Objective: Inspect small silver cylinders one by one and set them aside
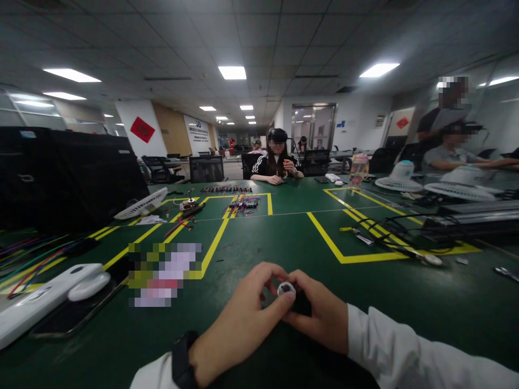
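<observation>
Both my hands meet low in the middle of the head view, just above a green table (284, 243). My left hand (239, 324) and my right hand (324, 316) pinch a small round white part with a dark centre (286, 289) between their fingertips. A dark piece under the right fingers is mostly hidden. My left wrist carries a black watch (182, 362); my right arm has a white sleeve (405, 351).
Yellow tape (324, 237) marks boxes on the table. White fan parts (52, 294) lie at left with coloured wires (32, 259); more wires (243, 204) and a small motor (190, 205) sit further back. Black cables (405, 229) and fans (462, 186) are at right. Other people sit opposite.
</observation>
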Demonstrator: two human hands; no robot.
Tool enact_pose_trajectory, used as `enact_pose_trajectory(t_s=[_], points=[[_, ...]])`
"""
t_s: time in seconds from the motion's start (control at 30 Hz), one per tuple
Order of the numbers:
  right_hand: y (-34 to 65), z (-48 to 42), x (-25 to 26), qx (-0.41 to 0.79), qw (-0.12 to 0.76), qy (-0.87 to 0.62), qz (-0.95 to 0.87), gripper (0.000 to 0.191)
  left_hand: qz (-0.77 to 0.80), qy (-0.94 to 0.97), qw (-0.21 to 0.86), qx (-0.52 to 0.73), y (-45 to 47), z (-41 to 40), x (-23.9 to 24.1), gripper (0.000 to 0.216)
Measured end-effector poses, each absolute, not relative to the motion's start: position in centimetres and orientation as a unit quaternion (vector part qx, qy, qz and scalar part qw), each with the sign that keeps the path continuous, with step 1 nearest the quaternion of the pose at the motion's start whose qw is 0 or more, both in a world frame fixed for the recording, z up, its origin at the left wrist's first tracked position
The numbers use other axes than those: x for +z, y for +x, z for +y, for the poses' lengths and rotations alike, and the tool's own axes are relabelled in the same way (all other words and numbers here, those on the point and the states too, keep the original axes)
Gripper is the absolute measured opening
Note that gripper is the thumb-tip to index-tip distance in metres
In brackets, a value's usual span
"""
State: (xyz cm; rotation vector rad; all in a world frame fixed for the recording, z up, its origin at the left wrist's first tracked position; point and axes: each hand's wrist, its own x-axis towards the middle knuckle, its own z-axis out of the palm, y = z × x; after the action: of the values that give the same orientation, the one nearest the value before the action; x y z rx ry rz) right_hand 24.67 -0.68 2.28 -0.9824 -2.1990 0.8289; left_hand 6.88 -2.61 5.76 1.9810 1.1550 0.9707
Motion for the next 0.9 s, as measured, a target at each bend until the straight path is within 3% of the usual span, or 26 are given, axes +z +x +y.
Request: enact_pose_trajectory(t_s=[0.07,0.27,0.57,0.73,0.9], points=[[25.0,-0.7,2.1,0.304,0.29,-0.368,-0.829,0.031,0.429,0.774,0.275,0.377,7.3,-2.2,6.2,0.005],[25.9,-0.6,1.9,0.299,0.281,-0.384,-0.827,0.032,0.462,0.752,0.261,0.391,5.2,-1.2,5.3,0.011],[26.1,-0.7,1.7,0.291,0.289,-0.394,-0.823,0.032,0.446,0.797,0.266,0.308,5.7,-1.7,2.8,0.016],[26.1,-0.9,2.1,0.282,0.301,-0.4,-0.819,0.029,0.459,0.773,0.292,0.327,5.2,-2.1,3.0,0.028],[30.6,-0.5,1.9,0.219,0.353,-0.477,-0.775,0.035,0.505,0.711,0.321,0.37,1.3,-2.5,2.6,0.021]])
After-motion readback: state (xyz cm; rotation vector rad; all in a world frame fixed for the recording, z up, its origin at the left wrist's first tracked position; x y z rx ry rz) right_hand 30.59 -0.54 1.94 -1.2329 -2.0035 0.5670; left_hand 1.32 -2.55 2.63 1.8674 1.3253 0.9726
